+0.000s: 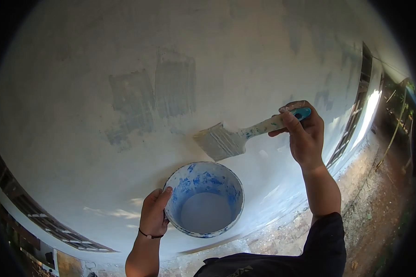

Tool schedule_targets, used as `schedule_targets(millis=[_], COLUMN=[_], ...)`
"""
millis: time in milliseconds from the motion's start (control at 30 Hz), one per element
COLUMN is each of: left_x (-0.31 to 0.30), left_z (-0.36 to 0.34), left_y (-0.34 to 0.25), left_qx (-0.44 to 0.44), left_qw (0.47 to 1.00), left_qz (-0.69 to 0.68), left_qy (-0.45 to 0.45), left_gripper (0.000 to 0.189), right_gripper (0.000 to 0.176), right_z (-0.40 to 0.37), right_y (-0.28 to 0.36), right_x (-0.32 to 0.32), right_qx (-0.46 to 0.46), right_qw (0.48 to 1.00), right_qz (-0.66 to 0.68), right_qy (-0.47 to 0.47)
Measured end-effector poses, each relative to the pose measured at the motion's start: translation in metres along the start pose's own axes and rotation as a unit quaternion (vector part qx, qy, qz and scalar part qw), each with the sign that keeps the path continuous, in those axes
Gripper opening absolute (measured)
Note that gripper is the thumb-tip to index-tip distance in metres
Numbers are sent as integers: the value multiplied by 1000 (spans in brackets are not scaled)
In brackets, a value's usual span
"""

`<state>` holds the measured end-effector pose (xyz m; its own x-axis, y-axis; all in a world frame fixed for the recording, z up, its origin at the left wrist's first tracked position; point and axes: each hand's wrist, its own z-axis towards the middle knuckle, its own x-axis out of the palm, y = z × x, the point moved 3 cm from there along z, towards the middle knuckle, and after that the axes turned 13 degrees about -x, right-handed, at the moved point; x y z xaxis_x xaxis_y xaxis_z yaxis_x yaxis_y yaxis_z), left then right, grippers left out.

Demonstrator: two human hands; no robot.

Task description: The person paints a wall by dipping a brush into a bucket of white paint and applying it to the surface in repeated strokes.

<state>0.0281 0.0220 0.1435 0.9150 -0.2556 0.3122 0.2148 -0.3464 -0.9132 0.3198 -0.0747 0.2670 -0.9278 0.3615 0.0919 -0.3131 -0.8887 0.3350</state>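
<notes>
The paintbrush [222, 142] was in the right hand [305, 131], its fingers and thumb closed around the handle near the teal end. The bristles pointed left in the view, above the bucket [204, 199] and in front of the wall [138, 41]; whether they touched the wall could not be told. The left hand [155, 210] gripped the bucket by its left rim, thumb over the edge, with a dark bracelet [150, 235] on the wrist. Pale paint [207, 213] lay in the bottom of the bucket, and blue smears marked its inner side. On the wall, darker gray patches [175, 83] stood up and to the left of the brush. Barred windows [55, 228] showed toward both sides, and rough ground [365, 207] lay at the lower right.
</notes>
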Motion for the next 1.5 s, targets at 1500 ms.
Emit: schedule_targets(millis=[1500], left_x=[3], left_z=[13], left_y=[35], left_qx=[1], left_qw=[1000], left_qz=[3], left_qy=[-4], left_gripper=[33], right_gripper=[8], right_z=[48], right_y=[11], right_x=[14], right_qx=[-274], right_qw=[943], right_qz=[-159], right_qy=[103])
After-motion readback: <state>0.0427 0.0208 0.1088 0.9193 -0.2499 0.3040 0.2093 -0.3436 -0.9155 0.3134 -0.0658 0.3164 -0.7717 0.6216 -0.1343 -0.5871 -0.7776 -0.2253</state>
